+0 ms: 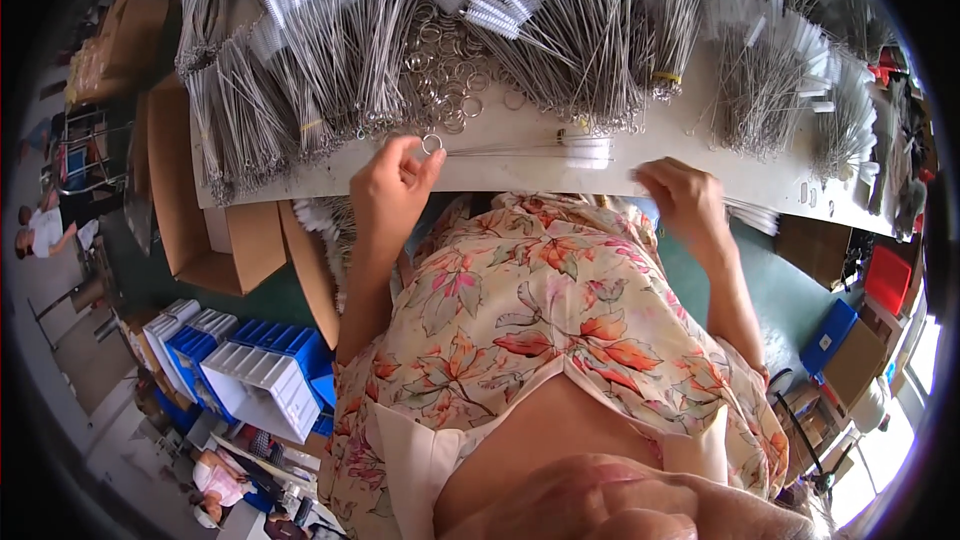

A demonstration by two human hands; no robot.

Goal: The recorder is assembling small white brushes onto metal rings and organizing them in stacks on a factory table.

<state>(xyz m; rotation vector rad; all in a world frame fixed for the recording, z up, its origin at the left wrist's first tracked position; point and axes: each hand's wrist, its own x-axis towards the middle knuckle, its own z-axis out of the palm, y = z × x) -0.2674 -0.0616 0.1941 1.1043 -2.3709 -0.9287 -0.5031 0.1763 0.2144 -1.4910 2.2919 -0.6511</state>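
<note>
Left hand (393, 180) pinches shiny round metal ring (432, 136); right hand (686, 196) curled, grip unclear.

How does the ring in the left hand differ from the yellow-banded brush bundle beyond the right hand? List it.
Shape: the ring is a small loop; the brush bundle is long and thin-stemmed, with white bristles.
Number: the ring is single; the bundle gathers many brushes.
Place: the left hand pinches the ring; the bundle rests on the table.
Both show silvery metal.

Workshop, bundled wire brushes (345, 45), plastic crates (240, 380)
</note>
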